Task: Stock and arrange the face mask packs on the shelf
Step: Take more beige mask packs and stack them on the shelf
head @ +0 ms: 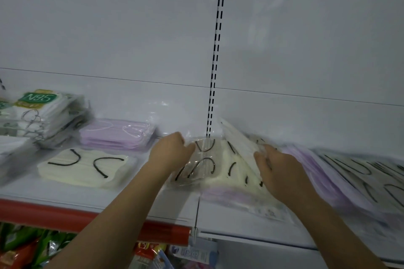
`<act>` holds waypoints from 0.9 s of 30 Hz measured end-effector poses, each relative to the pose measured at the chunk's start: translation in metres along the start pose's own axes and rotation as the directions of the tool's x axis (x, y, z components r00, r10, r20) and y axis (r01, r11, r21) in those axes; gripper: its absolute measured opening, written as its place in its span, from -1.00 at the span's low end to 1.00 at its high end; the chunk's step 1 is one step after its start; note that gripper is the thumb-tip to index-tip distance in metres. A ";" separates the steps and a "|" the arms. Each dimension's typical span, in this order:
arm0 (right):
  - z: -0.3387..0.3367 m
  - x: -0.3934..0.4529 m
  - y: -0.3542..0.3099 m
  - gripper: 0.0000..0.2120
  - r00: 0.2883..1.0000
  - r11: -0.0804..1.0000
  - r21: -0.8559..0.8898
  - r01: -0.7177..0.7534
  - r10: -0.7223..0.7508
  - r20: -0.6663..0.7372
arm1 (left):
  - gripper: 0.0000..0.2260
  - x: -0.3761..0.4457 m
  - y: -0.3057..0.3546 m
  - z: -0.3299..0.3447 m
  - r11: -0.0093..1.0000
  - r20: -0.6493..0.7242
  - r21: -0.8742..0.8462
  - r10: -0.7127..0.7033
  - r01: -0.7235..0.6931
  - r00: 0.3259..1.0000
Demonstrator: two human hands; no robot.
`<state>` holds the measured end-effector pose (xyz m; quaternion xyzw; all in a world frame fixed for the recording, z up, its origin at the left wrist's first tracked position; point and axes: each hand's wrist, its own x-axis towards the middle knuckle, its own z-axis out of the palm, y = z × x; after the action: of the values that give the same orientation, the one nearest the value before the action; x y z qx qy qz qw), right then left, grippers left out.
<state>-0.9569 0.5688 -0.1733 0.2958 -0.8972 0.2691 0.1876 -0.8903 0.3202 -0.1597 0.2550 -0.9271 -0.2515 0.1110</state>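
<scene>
Left hand: reaching over the shelf, fingers curling round the left edge of a clear cream mask pack; grip is pinching the plastic.
Right hand: lying on the right side of the same heap, fingers fairly straight and spread, pressing against a tilted white pack.
Cream mask pack: sitting mid-shelf, in front of the slotted upright, resting on a lilac pack beneath.
Right of hands: more packs leaning in an overlapping row, lilac ones and ones with black ear loops.
Left of hands: a single cream pack with black loops lying flat; behind it a lilac stack; farther left an N95 stack, blurred.
Shelf edge: red price strip running along the front left.
Below: colourful packets, too blurred to be telling apart.
</scene>
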 end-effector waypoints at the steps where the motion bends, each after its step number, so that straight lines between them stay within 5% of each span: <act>1: 0.001 0.001 0.001 -0.74 1.000 1.000 0.010 0.001 -0.001 -0.003 | -0.50 0.000 -0.009 0.002 0.987 0.046 0.147 -0.070 0.062 0.997; 5: 0.008 -0.001 -0.005 -0.78 0.998 0.998 0.024 0.056 -0.055 -0.026 | -0.21 -0.001 -0.019 0.017 0.915 0.124 0.381 -0.197 0.137 0.972; 12: 0.013 -0.002 -0.005 -0.78 0.992 0.995 0.012 0.101 -0.100 -0.072 | -0.54 -0.002 -0.017 0.005 0.964 0.198 0.188 -0.226 0.189 0.954; 19: 0.009 0.001 -0.001 -0.72 0.993 0.995 0.084 0.051 -0.041 -0.108 | -0.84 0.001 -0.032 -0.018 0.942 0.141 -0.237 -0.209 0.238 0.968; 27: 0.003 0.006 -0.037 -0.71 0.885 0.984 0.088 0.154 -0.098 -0.455 | -0.84 -0.011 -0.041 -0.052 0.735 0.070 -0.636 -0.247 0.234 0.967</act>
<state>-0.9388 0.5394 -0.1591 0.2943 -0.7903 0.3714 0.3884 -0.8462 0.2742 -0.1381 0.3218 -0.7439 -0.5616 0.1667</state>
